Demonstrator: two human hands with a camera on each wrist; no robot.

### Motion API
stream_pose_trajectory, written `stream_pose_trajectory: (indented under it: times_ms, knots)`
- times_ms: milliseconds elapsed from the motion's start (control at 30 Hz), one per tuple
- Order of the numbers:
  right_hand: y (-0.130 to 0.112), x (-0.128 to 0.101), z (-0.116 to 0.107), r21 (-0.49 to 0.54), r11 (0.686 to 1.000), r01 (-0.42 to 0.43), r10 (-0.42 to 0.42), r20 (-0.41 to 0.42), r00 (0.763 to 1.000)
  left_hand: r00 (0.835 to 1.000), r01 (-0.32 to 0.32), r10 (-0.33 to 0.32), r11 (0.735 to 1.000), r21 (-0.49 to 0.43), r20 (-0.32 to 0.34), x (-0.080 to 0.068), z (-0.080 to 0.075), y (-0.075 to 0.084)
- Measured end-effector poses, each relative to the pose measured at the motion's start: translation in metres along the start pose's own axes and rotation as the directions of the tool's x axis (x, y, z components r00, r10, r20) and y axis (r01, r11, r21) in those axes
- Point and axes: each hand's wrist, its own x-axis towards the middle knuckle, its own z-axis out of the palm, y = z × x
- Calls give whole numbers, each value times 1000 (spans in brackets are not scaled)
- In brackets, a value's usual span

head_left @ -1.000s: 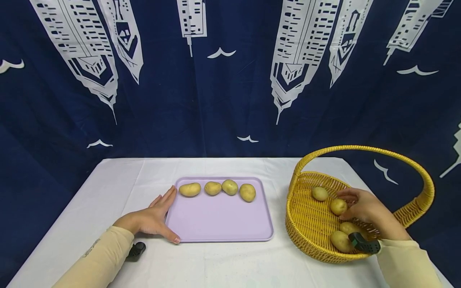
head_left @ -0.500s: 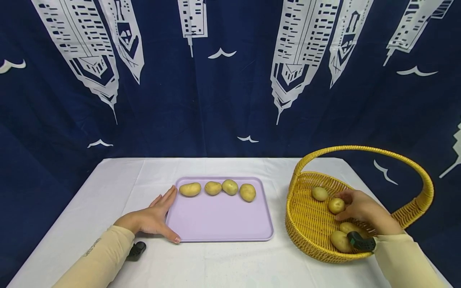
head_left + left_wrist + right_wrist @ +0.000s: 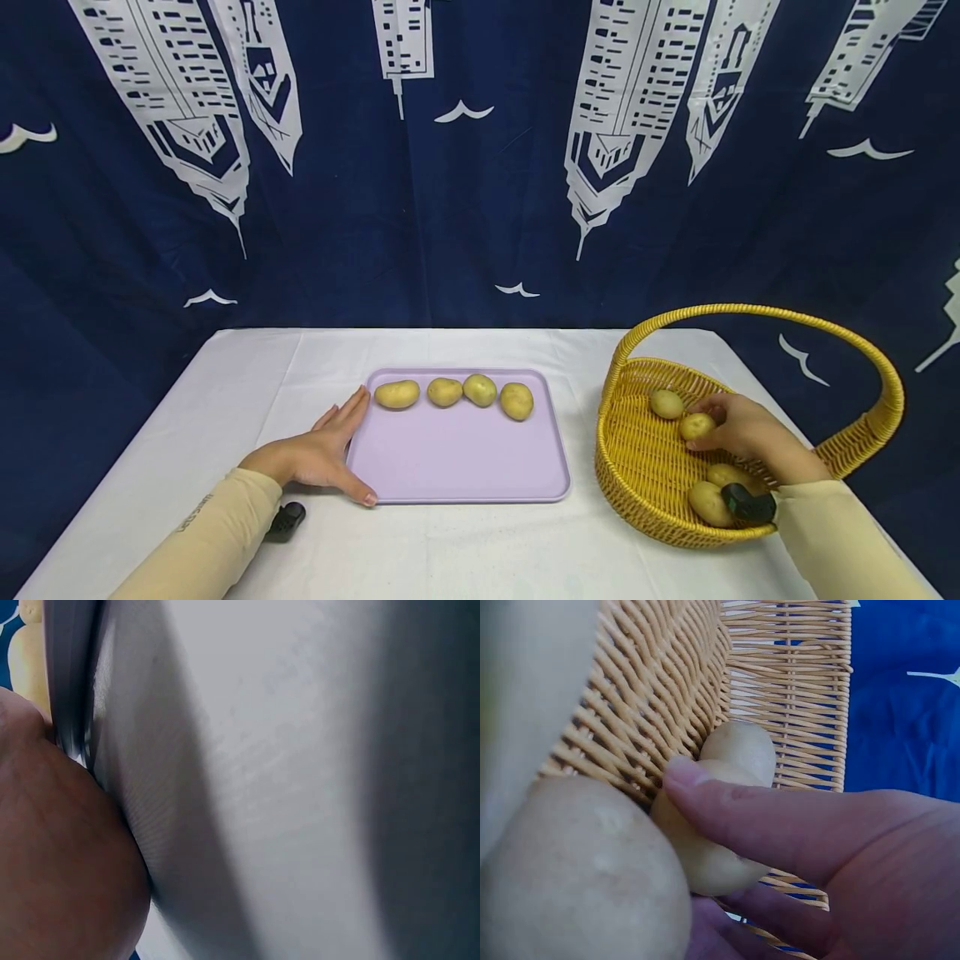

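Note:
A yellow wicker basket [image 3: 637, 467] with a tall hoop handle stands at the right of the white table. Inside it my right hand [image 3: 738, 429] grips a small potato [image 3: 695, 426], thumb and fingers curled round it; the right wrist view shows the same potato [image 3: 712, 855] under my fingers [image 3: 780, 821]. Three other potatoes lie in the basket: one [image 3: 666, 403] at the back, two [image 3: 708, 502] near the front. My left hand [image 3: 322, 454] lies flat on the table, fingers straight against the left edge of the lilac tray [image 3: 457, 467]. Several potatoes [image 3: 453, 393] line the tray's back edge.
A dark blue curtain with white tower prints hangs behind the table. A small black object [image 3: 285, 521] lies under my left forearm. The left wrist view shows only white cloth [image 3: 285, 787] and my palm. Bare tablecloth spreads left of the tray and along the front.
My right hand has moved a little up and left inside the basket, carrying the potato it holds. The left hand and the tray have stayed put.

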Motion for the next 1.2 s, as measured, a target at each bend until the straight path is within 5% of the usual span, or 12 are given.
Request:
stream_pose_trajectory:
  times_ms: [533,1200]
  knots:
    - [-19,-16,-16,23,998,-63,64,-38,997,1000,-5,5,1000,5,-8,-1,0,0]
    - [-66,-63,-18,142,988,61,-22,-259,966,1000,12,-12,1000,5,-3,0,-1,1]
